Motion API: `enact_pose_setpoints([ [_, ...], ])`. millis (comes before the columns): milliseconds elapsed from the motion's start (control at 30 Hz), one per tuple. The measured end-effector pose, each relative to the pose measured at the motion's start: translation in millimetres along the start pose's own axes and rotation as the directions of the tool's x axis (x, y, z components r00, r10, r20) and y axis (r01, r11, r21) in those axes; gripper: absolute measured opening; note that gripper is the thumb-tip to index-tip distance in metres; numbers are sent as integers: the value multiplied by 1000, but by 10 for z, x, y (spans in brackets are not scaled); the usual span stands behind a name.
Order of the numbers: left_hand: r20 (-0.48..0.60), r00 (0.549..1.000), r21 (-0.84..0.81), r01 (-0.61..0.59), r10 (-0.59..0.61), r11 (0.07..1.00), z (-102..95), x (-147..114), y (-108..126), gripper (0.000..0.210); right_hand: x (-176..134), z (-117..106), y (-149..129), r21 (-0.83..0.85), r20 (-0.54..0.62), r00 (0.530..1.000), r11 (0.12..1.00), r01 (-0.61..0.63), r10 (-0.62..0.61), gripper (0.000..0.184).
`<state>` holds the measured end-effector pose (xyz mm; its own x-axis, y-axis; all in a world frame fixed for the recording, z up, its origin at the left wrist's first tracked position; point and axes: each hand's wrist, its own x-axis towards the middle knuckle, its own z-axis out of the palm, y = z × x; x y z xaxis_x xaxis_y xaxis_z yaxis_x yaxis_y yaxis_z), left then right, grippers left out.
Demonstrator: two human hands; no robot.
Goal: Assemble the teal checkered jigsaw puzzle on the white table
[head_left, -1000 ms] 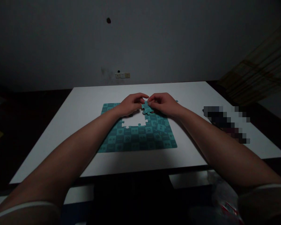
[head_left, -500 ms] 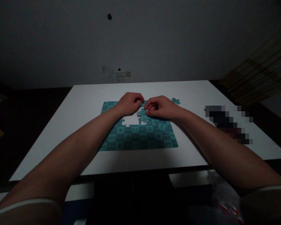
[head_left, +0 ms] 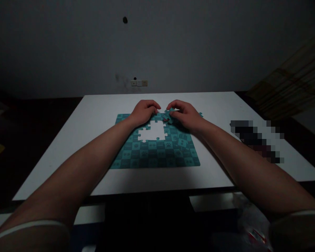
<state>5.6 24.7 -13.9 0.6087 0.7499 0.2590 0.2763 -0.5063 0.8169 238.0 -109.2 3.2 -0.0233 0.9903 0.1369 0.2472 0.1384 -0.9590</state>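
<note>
A teal jigsaw puzzle (head_left: 147,157) with paw-print squares lies flat on the white table, with a white gap in its upper middle. My right hand (head_left: 186,113) pinches a teal puzzle piece (head_left: 169,114) between thumb and fingers, tilted above the puzzle's upper right part. Whether this is one piece or a few joined together, I cannot tell. My left hand (head_left: 144,112) rests by the puzzle's upper edge, loosely curled, fingertips a little apart and nothing visible in them. A loose puzzle piece (head_left: 182,141) lies on top of the puzzle's right side.
Another teal puzzle piece (head_left: 201,114) shows partly behind my right hand, on the white table (head_left: 68,150). A blurred-out dark object (head_left: 254,140) lies at the table's right. Wall sockets (head_left: 139,83) sit beyond the far edge. A clear plastic bag (head_left: 254,224) is below the near edge.
My right hand has lifted puzzle material out of the gap, up and slightly away, so more white shows. My left hand has shifted slightly and its fingers have loosened.
</note>
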Motion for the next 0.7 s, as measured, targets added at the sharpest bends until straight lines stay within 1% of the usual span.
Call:
enact_pose_setpoints([
  [67,-28,999,-68,26,-28,997,-1,16,-33,33,16,-10,22,45,-75,997,999,-2,6,34],
  [100,-26,999,-85,31,-33,996,-1,20,-42,33,22,-15,32,41,-87,996,999,3,1,38],
  [167,-8,999,-96,30,-31,995,-3,23,-42,32,29,-26,43,-30,-81,996,999,32,-34,43],
  [267,-16,999,-105,27,-29,994,-7,22,-23,29,27,-37,31,-132,-34,997,989,68,-73,36],
  [367,-47,998,-127,31,-37,991,-10,23,-18,27,22,-34,3,-146,2,998,987,62,-62,33],
  [467,-39,999,-112,22,-27,993,-10,23,-30,26,16,-19,-19,-129,40,998,991,45,-40,35],
  [600,0,1000,-63,-25,25,998,-15,25,-36,24,-5,2,-35,-66,105,994,998,-16,22,27],
  [700,13,999,-16,-34,34,999,-24,29,-20,24,-25,7,-49,-37,128,989,997,-65,69,26],
])
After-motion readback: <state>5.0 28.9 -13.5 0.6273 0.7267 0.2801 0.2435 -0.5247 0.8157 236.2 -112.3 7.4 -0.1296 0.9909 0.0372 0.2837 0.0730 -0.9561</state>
